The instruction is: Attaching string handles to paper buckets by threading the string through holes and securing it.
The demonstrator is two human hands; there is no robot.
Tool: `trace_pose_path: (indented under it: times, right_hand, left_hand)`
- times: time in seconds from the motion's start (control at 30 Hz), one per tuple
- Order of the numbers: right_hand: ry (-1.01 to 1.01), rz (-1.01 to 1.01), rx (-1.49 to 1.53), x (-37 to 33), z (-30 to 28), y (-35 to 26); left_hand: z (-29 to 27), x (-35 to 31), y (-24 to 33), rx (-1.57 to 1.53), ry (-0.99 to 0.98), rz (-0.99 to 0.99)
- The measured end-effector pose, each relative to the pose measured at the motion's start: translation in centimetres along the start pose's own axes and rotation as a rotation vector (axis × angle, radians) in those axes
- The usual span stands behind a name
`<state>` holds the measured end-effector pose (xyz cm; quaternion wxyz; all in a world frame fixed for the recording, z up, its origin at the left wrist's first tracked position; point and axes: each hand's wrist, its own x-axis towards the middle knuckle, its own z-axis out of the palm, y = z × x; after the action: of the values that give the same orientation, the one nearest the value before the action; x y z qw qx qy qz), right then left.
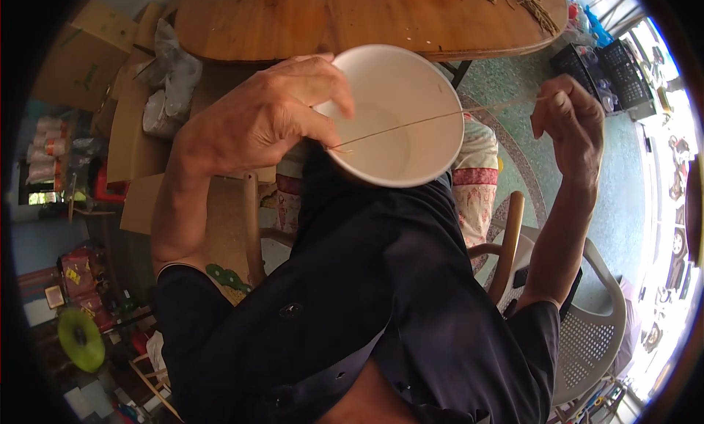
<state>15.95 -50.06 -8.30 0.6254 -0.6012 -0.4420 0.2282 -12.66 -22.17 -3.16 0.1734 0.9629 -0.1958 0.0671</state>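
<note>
A thin brown strand [411, 123], like a dry fibre or stalk, stretches nearly straight across the mouth of a white bucket [447, 141]. The bucket sits on or between my thighs, and its visible inside is bare and pale. My left hand [271, 112] is at the bucket's left rim, its thumb tip at the strand's lower end and its index finger curled over the opening. A short frayed tail sticks out by that thumb. Off to the right, beyond the bucket, my right hand [576, 127] pinches the other end between thumb and fingers, slightly higher.
Ahead stands a brown wooden table [293, 20] with a bundle of dry stalks [532, 6] at its far right. Cardboard boxes [139, 152] and a plastic bag [176, 64] are on the left. Black crates [616, 75] stand right, a grey plastic chair [594, 336] beside me.
</note>
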Motion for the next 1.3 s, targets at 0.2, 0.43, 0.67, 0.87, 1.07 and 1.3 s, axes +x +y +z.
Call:
trace_pose_path:
  times: [0.2,0.43,0.67,0.87,1.07,1.3]
  right_hand:
    - [-0.002,0.155,0.139,-0.1,1.2,5.3]
    - [-0.257,-0.118,-0.161,-0.3,10.8,5.5]
    - [-0.083,0.013,-0.071,-1.4,13.1,5.5]
    - [-0.171,0.164,0.154,-1.0,9.8,3.3]
    - [0.111,0.196,0.187,-1.5,0.8,3.1]
    - [-0.01,-0.187,0.8,-3.4,-5.8,6.0]
  left_hand:
    - [2.3,-2.6,-2.8,-0.161,-0.01,-0.12]
    - [2.8,-0.6,0.2,0.246,0.465,-0.266]
    - [10.8,1.5,8.5,0.09,0.422,-0.215]
    - [9.0,0.3,4.0,0.078,0.286,-0.163]
    - [3.2,-4.3,-0.3,-0.319,0.139,-0.304]
    - [3.9,-3.4,-0.7,-0.454,0.075,-0.322]
